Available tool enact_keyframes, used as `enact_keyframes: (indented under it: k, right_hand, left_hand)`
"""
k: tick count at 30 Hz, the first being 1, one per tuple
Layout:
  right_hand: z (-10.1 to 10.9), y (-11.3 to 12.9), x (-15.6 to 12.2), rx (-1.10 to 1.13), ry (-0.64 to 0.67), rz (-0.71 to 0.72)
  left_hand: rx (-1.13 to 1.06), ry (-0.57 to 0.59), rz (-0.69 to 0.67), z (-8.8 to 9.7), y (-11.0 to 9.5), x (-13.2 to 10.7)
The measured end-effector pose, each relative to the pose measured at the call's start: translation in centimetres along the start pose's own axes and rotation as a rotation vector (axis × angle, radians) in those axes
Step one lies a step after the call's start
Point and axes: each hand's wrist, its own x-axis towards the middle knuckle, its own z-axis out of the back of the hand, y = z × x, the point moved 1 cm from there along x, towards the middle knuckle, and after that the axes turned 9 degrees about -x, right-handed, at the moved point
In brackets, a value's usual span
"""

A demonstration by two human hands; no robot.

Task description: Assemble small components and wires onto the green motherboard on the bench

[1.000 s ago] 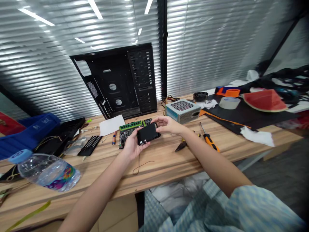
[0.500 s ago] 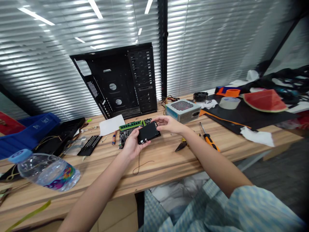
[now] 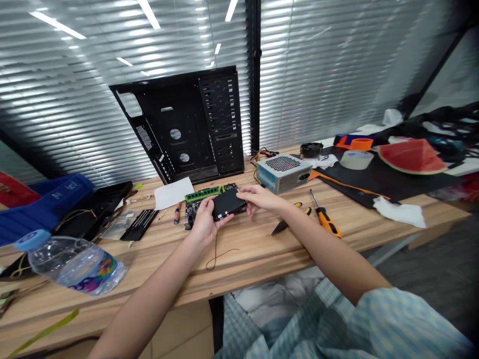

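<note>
Lowered, left hand point(image 3: 206, 223) and right hand point(image 3: 261, 198) clasp the black drive point(image 3: 228, 204).

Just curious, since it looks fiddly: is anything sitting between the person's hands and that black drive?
Nothing visible: the left hand and right hand both touch the black drive directly, over the motherboard.

There are two hands, one left hand point(image 3: 206, 222) and one right hand point(image 3: 260, 198). There is one black drive point(image 3: 228, 204), one computer board point(image 3: 196, 212), one computer case point(image 3: 179, 119), one power box point(image 3: 283, 173), one screwdriver point(image 3: 325, 223), one water bottle point(image 3: 75, 265), one roll of tape point(image 3: 357, 159) and one sheet of paper point(image 3: 172, 193).
</note>
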Motion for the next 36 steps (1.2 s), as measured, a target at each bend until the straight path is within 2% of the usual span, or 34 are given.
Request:
enact_keyframes:
  k: [5,12,15,20,23,25,28,30,33,36]
  right_hand:
    - [0.1,-0.4,0.3,0.111,-0.002,-0.015]
    - [-0.1,-0.3,0.3,0.141,-0.023,-0.03]
    - [-0.2,-0.1,0.5,0.141,-0.12,-0.014]
    - [0.2,-0.1,0.7,0.19,-0.353,0.025]
    - [0.2,0.0,0.4,0.249,-0.394,0.028]
    - [-0.2,0.0,0.2,0.262,-0.353,-0.031]
    - [-1.0,-0.1,0.0,0.207,-0.159,-0.142]
    - [-1.6,-0.3,0.0,0.151,-0.048,-0.158]
    - [-2.1,-0.7,0.3,0.141,-0.007,-0.097]
    - [-2.3,-1.0,0.5,0.185,-0.029,-0.052]
  left_hand:
    - [-0.021,-0.02,-0.019,0.0,0.3,0.1]
    - [-0.029,-0.019,-0.029,-0.1,0.5,0.2]
    - [-0.027,0.032,0.001,-0.2,0.4,0.0]
    - [0.066,0.19,0.132,-0.3,0.5,-0.5]
    - [0.059,0.171,0.133,-0.2,0.7,-0.4]
    - [0.017,0.125,0.097,-0.1,0.7,-0.2]
    - [-0.04,0.065,0.034,0.1,0.6,0.1]
    - [-0.056,0.043,0.011,0.1,0.4,0.3]
    - [-0.056,0.035,-0.001,0.0,0.2,0.3]
    - [-0.046,0.041,-0.013,0.0,0.3,0.2]
